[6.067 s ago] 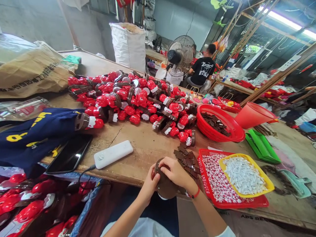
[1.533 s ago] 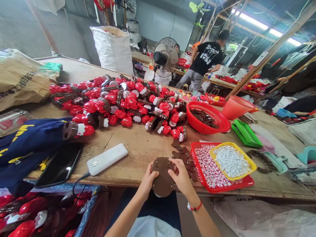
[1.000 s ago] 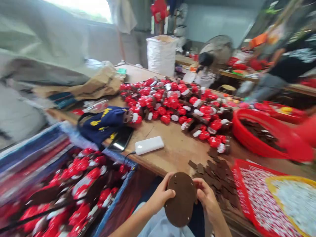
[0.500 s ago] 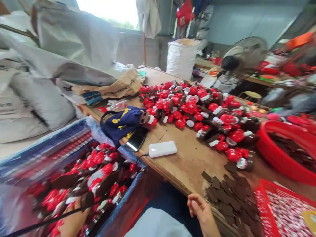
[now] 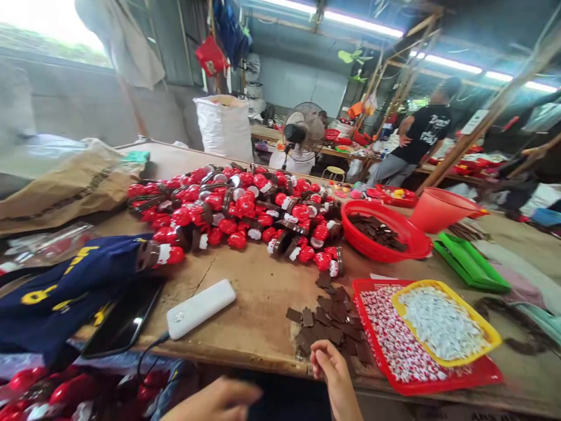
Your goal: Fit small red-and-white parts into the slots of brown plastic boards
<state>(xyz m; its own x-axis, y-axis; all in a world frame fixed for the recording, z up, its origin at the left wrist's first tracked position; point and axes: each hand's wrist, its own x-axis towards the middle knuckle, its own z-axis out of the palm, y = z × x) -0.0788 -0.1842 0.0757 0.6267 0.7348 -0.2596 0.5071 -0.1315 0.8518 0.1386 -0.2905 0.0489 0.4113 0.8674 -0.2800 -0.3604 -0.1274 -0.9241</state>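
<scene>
My left hand [image 5: 214, 399] is smeared by motion over the front edge of the table, so its fingers do not show clearly; no object can be made out in it. Beside the pile of thin dark brown pieces [image 5: 333, 324], my right hand [image 5: 331, 374] is held with its fingers curled in, and nothing shows between them. Farther back lies a large heap of small red, white and brown plastic figures [image 5: 236, 213]. More such figures [image 5: 74, 392] fill the lined bin at the lower left.
A white power bank [image 5: 201, 310] with a cable, a phone [image 5: 125, 318] and a navy bag [image 5: 83, 280] lie left. Right are a red basin [image 5: 421, 248], a red tray [image 5: 372, 333] and a yellow tray [image 5: 493, 339] of small white pieces. A person [image 5: 427, 131] stands behind.
The view has swung right. My left hand has come out of the bin of figures to the table's edge. My right hand stays by the brown pieces, fingers still curled.
</scene>
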